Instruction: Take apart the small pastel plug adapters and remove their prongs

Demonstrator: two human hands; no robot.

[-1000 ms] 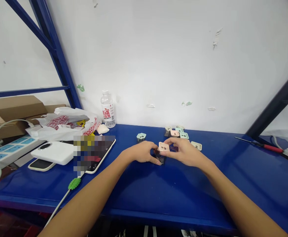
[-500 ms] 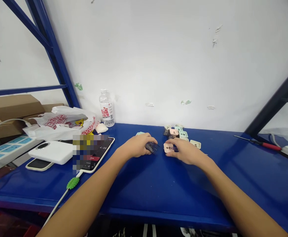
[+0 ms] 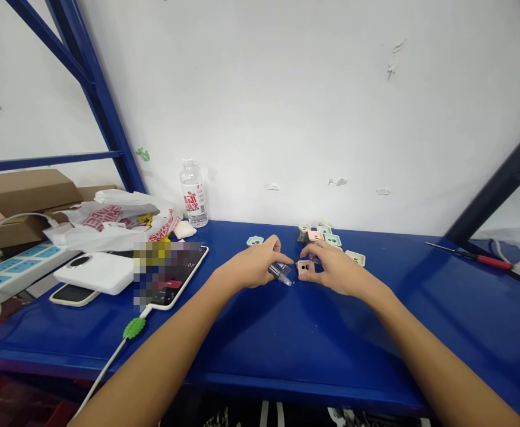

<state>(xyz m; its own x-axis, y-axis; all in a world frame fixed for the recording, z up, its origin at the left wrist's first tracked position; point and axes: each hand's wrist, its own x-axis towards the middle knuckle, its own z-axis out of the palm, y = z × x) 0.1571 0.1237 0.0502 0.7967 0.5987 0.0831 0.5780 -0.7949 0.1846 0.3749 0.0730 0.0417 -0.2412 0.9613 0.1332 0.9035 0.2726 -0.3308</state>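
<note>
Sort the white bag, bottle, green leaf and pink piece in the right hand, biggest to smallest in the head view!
1. White bag
2. Bottle
3. Green leaf and pink piece in the right hand: about alike, and the leaf is nearer the camera, so unsure.

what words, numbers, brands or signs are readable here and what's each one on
":07" on the phone; whatever precedes it is obscured.
Bottle: red characters, too blurred to read surely.
Bag: red letters, too creased and blurred to read surely.
Pink piece in the right hand, clear piece in the left hand: no readable text.
</note>
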